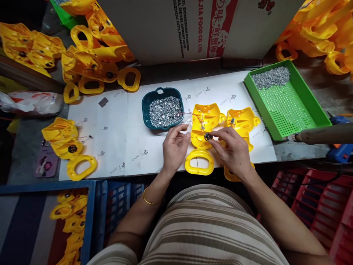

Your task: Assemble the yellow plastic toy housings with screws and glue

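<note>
My right hand [234, 151] pinches a small round black part [207, 137] between thumb and fingertips, over the lower half of a yellow plastic shell half [205, 114]. That shell has a ring-shaped handle [199, 162] at its near end, and thin red wires run from it leftward over the dark green tub. My left hand [176, 147] is beside the shell's left edge, fingers loosely curled with a gap to the thumb and nothing visible in them. A second yellow shell half [242, 121] lies to the right, partly covered by my right hand.
A dark green tub [145, 114] of small screws stands left of the shells. A green basket [309, 99] with metal parts sits at right, near a rod-like tool [328, 133]. Another wired yellow shell [63, 138] lies left. Yellow shells [93, 62] pile behind; a large carton [165, 33] backs the table.
</note>
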